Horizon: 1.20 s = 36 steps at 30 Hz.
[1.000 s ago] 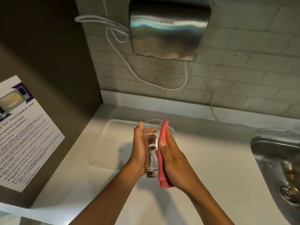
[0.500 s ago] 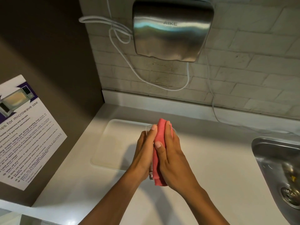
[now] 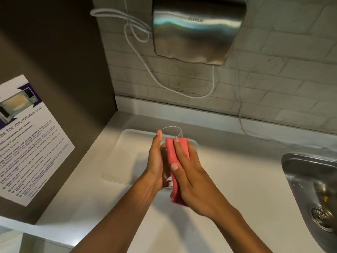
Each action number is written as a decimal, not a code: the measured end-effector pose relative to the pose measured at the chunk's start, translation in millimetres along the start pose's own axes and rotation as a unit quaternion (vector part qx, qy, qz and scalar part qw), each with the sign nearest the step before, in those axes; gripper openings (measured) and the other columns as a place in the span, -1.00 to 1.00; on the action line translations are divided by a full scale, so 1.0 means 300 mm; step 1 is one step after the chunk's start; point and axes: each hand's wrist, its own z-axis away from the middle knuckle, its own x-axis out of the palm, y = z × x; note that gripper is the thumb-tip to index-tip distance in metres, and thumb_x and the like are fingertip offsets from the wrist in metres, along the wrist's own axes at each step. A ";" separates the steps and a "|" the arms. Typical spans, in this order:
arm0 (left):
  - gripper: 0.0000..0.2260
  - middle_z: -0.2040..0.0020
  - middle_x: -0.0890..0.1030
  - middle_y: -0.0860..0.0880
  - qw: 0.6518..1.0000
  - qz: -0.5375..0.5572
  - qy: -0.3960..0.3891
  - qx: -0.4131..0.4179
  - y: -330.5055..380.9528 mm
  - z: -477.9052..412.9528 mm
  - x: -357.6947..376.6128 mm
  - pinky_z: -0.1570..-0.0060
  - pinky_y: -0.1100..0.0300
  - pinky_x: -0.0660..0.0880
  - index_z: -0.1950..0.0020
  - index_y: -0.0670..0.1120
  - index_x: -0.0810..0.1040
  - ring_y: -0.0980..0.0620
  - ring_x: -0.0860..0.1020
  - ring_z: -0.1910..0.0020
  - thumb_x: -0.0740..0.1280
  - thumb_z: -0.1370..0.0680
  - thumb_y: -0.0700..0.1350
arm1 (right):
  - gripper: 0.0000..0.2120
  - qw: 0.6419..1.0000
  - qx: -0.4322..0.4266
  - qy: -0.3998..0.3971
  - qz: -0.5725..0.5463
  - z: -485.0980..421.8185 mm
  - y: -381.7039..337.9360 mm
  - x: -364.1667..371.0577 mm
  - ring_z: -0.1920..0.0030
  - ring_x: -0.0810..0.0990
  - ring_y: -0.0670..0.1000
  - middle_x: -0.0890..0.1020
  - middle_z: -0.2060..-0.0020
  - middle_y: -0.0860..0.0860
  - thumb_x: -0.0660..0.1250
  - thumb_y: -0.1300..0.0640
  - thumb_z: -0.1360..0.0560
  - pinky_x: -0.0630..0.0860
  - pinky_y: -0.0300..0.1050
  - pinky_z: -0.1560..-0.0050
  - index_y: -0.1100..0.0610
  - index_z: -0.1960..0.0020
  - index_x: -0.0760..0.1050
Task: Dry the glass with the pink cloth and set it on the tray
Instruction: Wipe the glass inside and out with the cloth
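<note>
Clear, smooth glass [image 3: 170,143], shiny at the rim, wrapped on one side by a matt pink cloth [image 3: 176,167] of soft, finely napped weave. Under the glass, a pale tray [image 3: 127,154] of smooth, faintly translucent plastic on a white, satin-smooth counter [image 3: 237,161]. Right of the glass, a brushed-steel sink [image 3: 310,179], dully gleaming. Above the glass, a brushed-metal dryer [image 3: 197,31] with streaky reflections, on rough, stained, matt pale brick [image 3: 273,79]. Left of the glass, a glossy printed paper notice [image 3: 27,139] on a matt brown panel [image 3: 54,52]

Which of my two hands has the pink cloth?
The right hand presses the pink cloth against the glass; the left hand touches bare glass.
</note>
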 end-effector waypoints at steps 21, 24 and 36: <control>-0.35 -0.28 0.73 -0.22 0.998 -0.055 -0.024 0.000 -0.071 0.030 -0.004 -0.23 -0.10 0.60 -0.25 -0.09 0.75 -0.20 0.69 -0.29 0.15 -0.63 0.39 | -0.51 0.992 0.067 0.088 -0.067 -0.022 0.011 0.017 -0.61 -0.02 -0.16 -0.17 -0.62 -0.28 -0.15 -0.30 -0.66 0.09 -0.11 -0.57 -0.48 -0.44 -0.39; -0.32 -0.16 0.77 -0.24 0.997 -0.078 0.008 0.010 -0.051 0.018 -0.012 -0.20 -0.17 0.66 -0.05 -0.03 0.81 -0.25 0.73 -0.19 0.13 -0.58 0.46 | -0.45 0.994 0.058 0.061 -0.064 0.011 0.022 0.029 -0.58 -0.03 -0.24 -0.16 -0.62 -0.29 -0.13 -0.28 -0.67 0.11 -0.33 -0.46 -0.39 -0.56 -0.33; -0.34 -0.21 0.76 -0.20 0.999 -0.034 -0.026 -0.010 -0.067 0.015 0.003 -0.15 -0.01 0.66 -0.20 -0.08 0.78 -0.15 0.73 -0.22 0.13 -0.62 0.40 | -0.40 0.995 0.074 0.057 -0.045 -0.045 0.037 -0.014 -0.55 -0.13 -0.28 -0.17 -0.63 -0.26 -0.13 -0.27 -0.68 -0.03 -0.32 -0.49 -0.24 -0.62 -0.30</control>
